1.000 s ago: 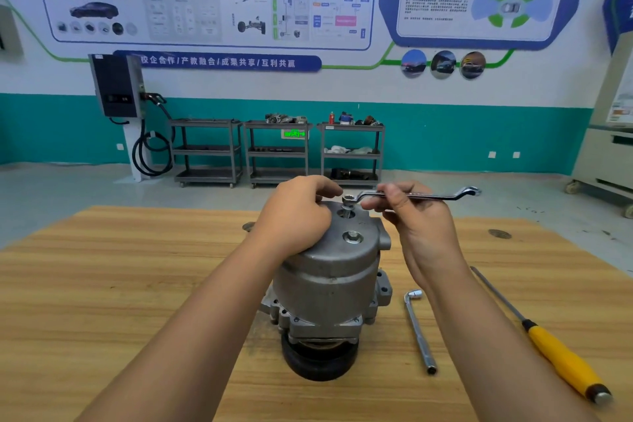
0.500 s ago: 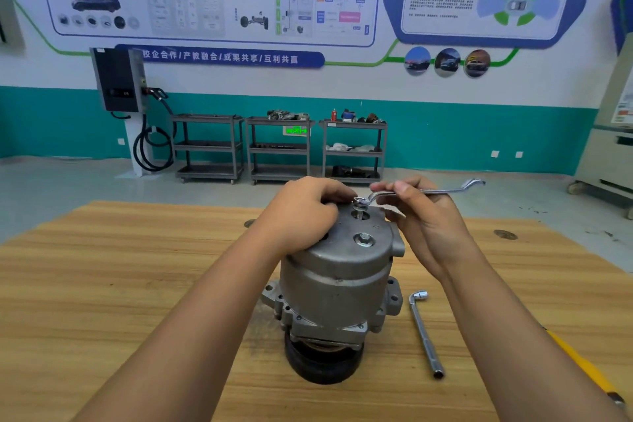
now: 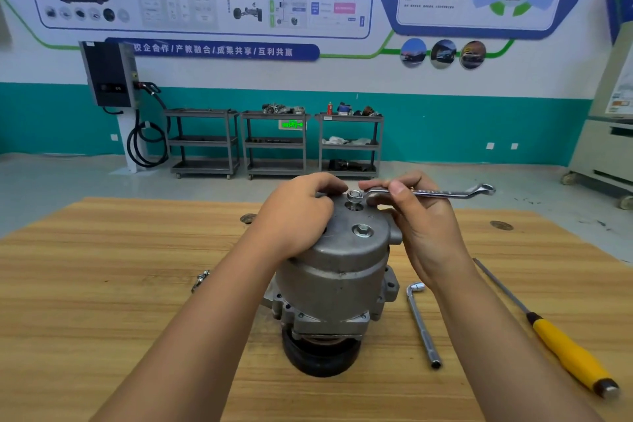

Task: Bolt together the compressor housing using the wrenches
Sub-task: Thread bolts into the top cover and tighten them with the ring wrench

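Wooden table (image 3: 102,284) before teal wall (image 3: 462,127): left hand (image 3: 294,216) grips housing (image 3: 342,267), right hand (image 3: 424,226) pinches wrench (image 3: 445,193).

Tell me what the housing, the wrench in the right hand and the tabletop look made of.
The housing: likely cast aluminium, dull grey matte surface. The wrench: polished, probably chromed steel, bright glints. The tabletop: wood or wood-look laminate, visible grain stripes.

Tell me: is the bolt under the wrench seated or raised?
Raised: the bolt head stands above the housing, shank showing; the nearer bolt sits flush.
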Demonstrator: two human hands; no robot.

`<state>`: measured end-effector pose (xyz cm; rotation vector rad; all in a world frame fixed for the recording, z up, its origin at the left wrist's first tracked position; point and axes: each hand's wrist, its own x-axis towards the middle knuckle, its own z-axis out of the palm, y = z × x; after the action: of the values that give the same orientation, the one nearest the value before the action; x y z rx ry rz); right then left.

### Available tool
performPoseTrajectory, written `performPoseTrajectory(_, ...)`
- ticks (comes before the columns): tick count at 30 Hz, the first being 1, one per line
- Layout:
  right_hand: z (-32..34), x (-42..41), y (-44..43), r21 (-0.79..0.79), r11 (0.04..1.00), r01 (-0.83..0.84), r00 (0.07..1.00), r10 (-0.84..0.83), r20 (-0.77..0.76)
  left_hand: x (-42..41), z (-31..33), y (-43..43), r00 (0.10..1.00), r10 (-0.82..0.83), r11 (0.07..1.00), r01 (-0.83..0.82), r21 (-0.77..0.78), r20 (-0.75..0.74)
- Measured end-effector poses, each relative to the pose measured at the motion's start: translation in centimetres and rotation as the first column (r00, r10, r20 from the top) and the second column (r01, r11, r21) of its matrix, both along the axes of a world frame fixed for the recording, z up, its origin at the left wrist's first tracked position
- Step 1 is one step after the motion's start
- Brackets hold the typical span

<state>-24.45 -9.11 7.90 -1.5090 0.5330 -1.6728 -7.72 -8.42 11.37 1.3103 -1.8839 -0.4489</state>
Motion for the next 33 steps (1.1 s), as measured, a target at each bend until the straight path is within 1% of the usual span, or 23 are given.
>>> performPoseTrajectory(3, -0.4, 0.5, 0.8, -0.077, 0.988, 0.135, 0.989, -0.139, -0.054, 0.0, 0.0, 0.1, 1.0, -0.003, 1.0, 0.003, -0.003, -0.007)
performPoseTrajectory(5, -0.5, 0.7, 1.5, -0.136, 0.972, 0.189, 0.972, -0.205, -0.114, 0.0, 0.0, 0.2, 1.0, -0.007, 1.0, 0.007, -0.006, -0.009)
performPoseTrajectory(8, -0.4, 0.8, 2.4, -0.199, 0.952, 0.232, 0.926, -0.279, -0.254, 0.1, 0.0, 0.2, 1.0, -0.009, 1.0, 0.009, -0.011, -0.008)
performPoseTrajectory(10, -0.2, 0.8, 2.9, -0.228, 0.937, 0.264, 0.873, -0.332, -0.357, 0.1, -0.1, 0.1, 1.0, -0.013, 1.0, 0.013, -0.014, -0.018)
performPoseTrajectory(12, 0.3, 0.7, 3.1, -0.308, 0.892, 0.332, 0.761, -0.446, -0.472, 0.0, -0.1, 0.1, 0.999, -0.022, 1.0, 0.022, -0.015, -0.029)
performPoseTrajectory(15, 1.2, 0.8, 3.3, -0.458, 0.807, 0.372, 0.555, -0.589, -0.588, -0.2, -0.1, 0.1, 0.998, -0.024, 0.999, 0.022, -0.033, -0.053)
performPoseTrajectory(17, 1.8, 0.8, 3.3, -0.556, 0.749, 0.36, 0.434, -0.662, -0.611, -0.1, -0.1, 0.4, 0.99, -0.025, 0.996, 0.013, -0.083, -0.142)
performPoseTrajectory(18, 2.1, 0.8, 3.2, -0.575, 0.737, 0.356, 0.401, -0.676, -0.618, 0.0, -0.1, 0.8, 0.979, -0.036, 0.992, 0.01, -0.128, -0.2)
performPoseTrajectory(20, 2.6, 1.0, 3.2, -0.567, 0.738, 0.365, 0.405, -0.674, -0.617, 0.4, -0.4, 1.9, 0.957, -0.116, 0.975, 0.058, -0.216, -0.267)
performPoseTrajectory(21, 2.7, 1.1, 3.2, -0.555, 0.743, 0.375, 0.422, -0.669, -0.611, 0.8, -0.7, 2.5, 0.951, -0.174, 0.962, 0.11, -0.248, -0.254)
performPoseTrajectory(23, 2.7, 1.4, 3.0, -0.532, 0.747, 0.4, 0.449, -0.665, -0.596, 1.5, -1.5, 3.4, 0.95, -0.269, 0.93, 0.215, -0.297, -0.156)
performPoseTrajectory(25, 2.7, 1.7, 2.7, -0.518, 0.742, 0.426, 0.466, -0.67, -0.577, 1.8, -2.1, 3.7, 0.945, -0.312, 0.902, 0.264, -0.34, -0.094)
performPoseTrajectory(27, 2.8, 1.8, 2.4, -0.488, 0.748, 0.45, 0.486, -0.664, -0.569, 1.8, -2.5, 3.7, 0.936, -0.315, 0.89, 0.235, -0.391, -0.154)
performPoseTrajectory(30, 2.8, 1.9, 2.2, -0.427, 0.78, 0.458, 0.542, -0.626, -0.56, 1.4, -3.1, 3.6, 0.917, -0.255, 0.893, 0.1, -0.44, -0.308)
performPoseTrajectory(32, 2.4, 1.8, 1.9, -0.371, 0.807, 0.459, 0.577, -0.588, -0.567, 1.2, -3.4, 3.5, 0.881, -0.207, 0.912, 0.016, -0.41, -0.425)
performPoseTrajectory(33, 2.1, 1.8, 1.8, -0.313, 0.83, 0.461, 0.602, -0.552, -0.577, 1.1, -3.3, 3.5, 0.859, -0.176, 0.926, -0.02, -0.376, -0.48)
